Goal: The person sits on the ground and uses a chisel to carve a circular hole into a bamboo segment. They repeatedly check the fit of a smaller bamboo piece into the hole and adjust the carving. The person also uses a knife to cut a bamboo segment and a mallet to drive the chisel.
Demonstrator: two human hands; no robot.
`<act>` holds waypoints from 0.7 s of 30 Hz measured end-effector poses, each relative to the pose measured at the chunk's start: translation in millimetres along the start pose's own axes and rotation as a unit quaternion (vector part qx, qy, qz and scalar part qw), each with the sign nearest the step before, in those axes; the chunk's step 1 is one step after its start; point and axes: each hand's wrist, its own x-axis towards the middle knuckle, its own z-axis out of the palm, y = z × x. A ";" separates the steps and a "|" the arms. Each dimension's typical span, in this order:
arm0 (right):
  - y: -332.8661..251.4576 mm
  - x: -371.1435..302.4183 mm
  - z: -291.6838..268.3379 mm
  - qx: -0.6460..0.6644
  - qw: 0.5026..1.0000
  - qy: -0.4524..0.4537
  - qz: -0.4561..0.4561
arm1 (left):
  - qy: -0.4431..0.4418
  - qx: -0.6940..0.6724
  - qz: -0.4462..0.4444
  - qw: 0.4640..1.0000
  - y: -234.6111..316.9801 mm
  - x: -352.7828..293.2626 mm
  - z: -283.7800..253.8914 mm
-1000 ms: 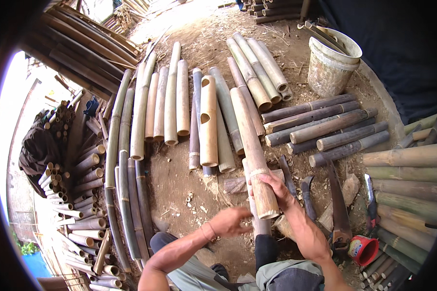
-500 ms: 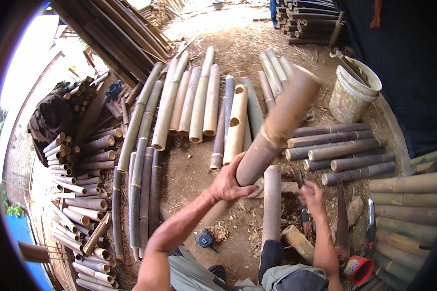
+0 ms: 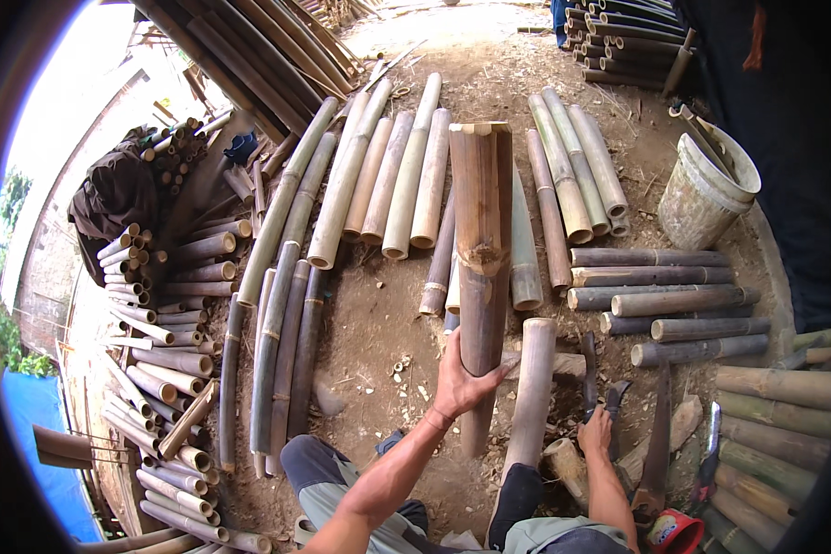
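My left hand (image 3: 469,380) is wrapped round the lower part of a brown bamboo tube (image 3: 483,249), which stands upright in front of me, its jagged pale rim at the top. A second, paler bamboo piece (image 3: 533,388) leans by my right knee. Low on the right, the curled fingers of my right hand (image 3: 596,431) close on the near end of a dark curved knife (image 3: 618,397); the grip itself is partly hidden. Just left of that knife lies another dark, long-bladed tool (image 3: 589,369).
Bamboo tubes (image 3: 369,194) lie in rows ahead, with more stacked at left (image 3: 171,360) and right (image 3: 776,434). A dirty white bucket (image 3: 708,189) stands at far right. Near my right arm are a handsaw (image 3: 654,443), a black-and-red tool (image 3: 708,462) and a red container (image 3: 674,533).
The bamboo tube in my left hand has swung from a rightward tilt to upright. My right hand has moved lower, and a curved knife now shows at its fingers.
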 end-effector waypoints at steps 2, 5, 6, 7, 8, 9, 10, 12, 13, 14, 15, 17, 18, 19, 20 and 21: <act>11.7 10.0 1.3 0.010 1.000 0.017 -0.018 | -0.008 -0.073 -0.062 0.995 12.6 -1.6 6.0; 15.8 9.5 -6.7 0.078 0.995 0.063 -0.007 | 0.006 -0.116 -0.111 0.987 9.9 -13.4 -1.3; 4.7 0.4 -19.5 0.096 0.995 0.036 -0.006 | -0.005 -0.092 -0.098 0.991 -4.5 -22.1 -17.2; 3.7 -2.1 -40.7 0.111 0.994 0.021 0.001 | 0.014 -0.106 -0.092 0.990 15.7 -27.3 -18.9; 10.3 -3.3 -48.8 0.201 0.979 0.022 -0.016 | 0.043 -0.147 -0.039 0.987 19.5 -31.7 -24.5; 20.7 -12.1 -51.5 0.286 0.958 0.019 -0.026 | 0.082 -0.260 -0.049 0.961 40.8 -38.4 -18.5; -6.1 -31.4 -84.5 0.301 0.954 0.005 -0.013 | 0.082 -0.304 -0.008 0.949 48.3 -46.5 -28.2; 15.5 -48.0 -104.9 0.350 0.937 0.017 -0.007 | 0.064 -0.345 0.115 0.929 66.0 -47.5 -17.0; 25.3 -56.1 -111.4 0.353 0.935 0.039 -0.004 | 0.043 -0.319 0.132 0.938 75.2 -47.5 -14.6; 11.1 -55.4 -106.4 0.415 0.909 0.031 -0.024 | 0.050 -0.289 0.142 0.945 102.6 -46.5 -24.8; 8.4 -57.6 -114.6 0.452 0.892 0.010 0.006 | 0.053 -0.281 0.138 0.948 104.2 -47.5 -20.1; 22.2 -58.3 -119.8 0.420 0.907 0.029 -0.022 | 0.062 -0.262 0.129 0.954 102.3 -50.4 -10.1; 27.7 -60.1 -124.1 0.433 0.901 0.030 -0.016 | 0.066 -0.253 0.124 0.957 98.3 -52.6 -6.2; 31.7 -61.2 -129.0 0.446 0.894 0.030 -0.012 | 0.067 -0.258 0.126 0.956 94.5 -54.0 -3.5; 30.4 -60.6 -131.6 0.466 0.885 0.025 -0.010 | 0.067 -0.255 0.131 0.956 94.6 -52.5 -4.7; 31.1 -60.1 -132.4 0.464 0.886 0.022 -0.004 | 0.067 -0.251 0.136 0.956 94.9 -52.2 -5.7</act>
